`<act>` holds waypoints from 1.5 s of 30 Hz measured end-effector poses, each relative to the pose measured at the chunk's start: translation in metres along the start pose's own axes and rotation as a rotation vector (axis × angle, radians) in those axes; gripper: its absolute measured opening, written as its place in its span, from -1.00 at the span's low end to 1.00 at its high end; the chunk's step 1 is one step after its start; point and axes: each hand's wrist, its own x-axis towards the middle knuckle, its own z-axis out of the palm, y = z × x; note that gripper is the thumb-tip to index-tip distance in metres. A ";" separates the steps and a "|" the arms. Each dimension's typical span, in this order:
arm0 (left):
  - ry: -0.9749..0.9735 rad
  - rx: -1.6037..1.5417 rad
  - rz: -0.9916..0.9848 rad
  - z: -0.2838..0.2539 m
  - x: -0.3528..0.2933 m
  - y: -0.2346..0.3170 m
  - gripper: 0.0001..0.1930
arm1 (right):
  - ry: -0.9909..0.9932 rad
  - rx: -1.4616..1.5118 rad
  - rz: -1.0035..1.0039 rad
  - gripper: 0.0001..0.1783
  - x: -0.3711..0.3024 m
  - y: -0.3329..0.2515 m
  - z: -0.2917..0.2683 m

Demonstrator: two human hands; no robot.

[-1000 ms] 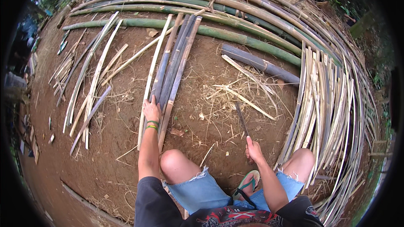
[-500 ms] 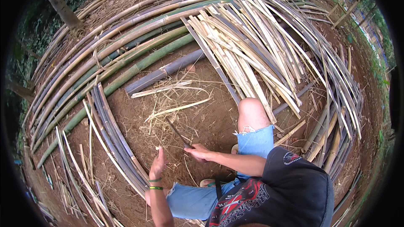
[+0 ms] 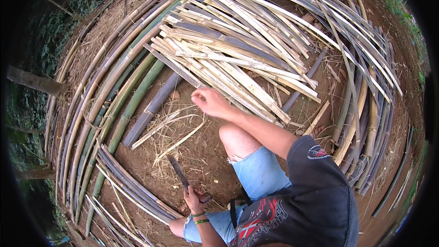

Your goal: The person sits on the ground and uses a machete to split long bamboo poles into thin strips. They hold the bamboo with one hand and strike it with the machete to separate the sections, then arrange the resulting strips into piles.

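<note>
Your left hand [image 3: 193, 201] (lower centre) wraps closed round the knife [image 3: 178, 173] by its handle; your right hand [image 3: 211, 102] (centre) half-curls beside split bamboo strips [image 3: 228, 58] (upper centre), its fingertips hard to make out and any hold impossible to tell; raw edges could slice sliding fingers, a careless swing your bare knee [image 3: 229, 136]

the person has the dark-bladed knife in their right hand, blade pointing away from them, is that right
Not quite: the head view shows the dark-bladed knife in the left hand, the one with wristbands, not the right hand, which is out by the pale split strips. It does point away, as you say.
</note>
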 end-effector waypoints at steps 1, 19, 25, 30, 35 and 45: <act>0.001 0.102 0.024 -0.002 0.000 0.000 -0.80 | 0.108 -0.229 0.046 -0.67 0.013 0.026 -0.030; 0.053 0.565 0.053 -0.011 0.012 0.026 -0.75 | 0.281 -1.148 0.226 -0.62 -0.048 0.301 -0.204; 0.081 0.546 0.060 -0.004 0.011 0.033 -0.75 | 0.335 -0.647 0.167 -0.76 -0.038 0.245 -0.182; 0.098 0.657 0.121 0.014 0.005 0.045 -0.74 | 0.495 -0.521 0.000 -0.72 -0.008 0.172 -0.162; 0.074 0.538 0.087 -0.018 0.022 0.017 -0.70 | 0.447 -0.311 -0.208 -0.73 0.032 0.058 -0.111; 0.006 0.167 0.116 -0.003 -0.024 0.040 -0.82 | 0.014 -0.270 -0.253 -0.68 0.044 -0.056 0.084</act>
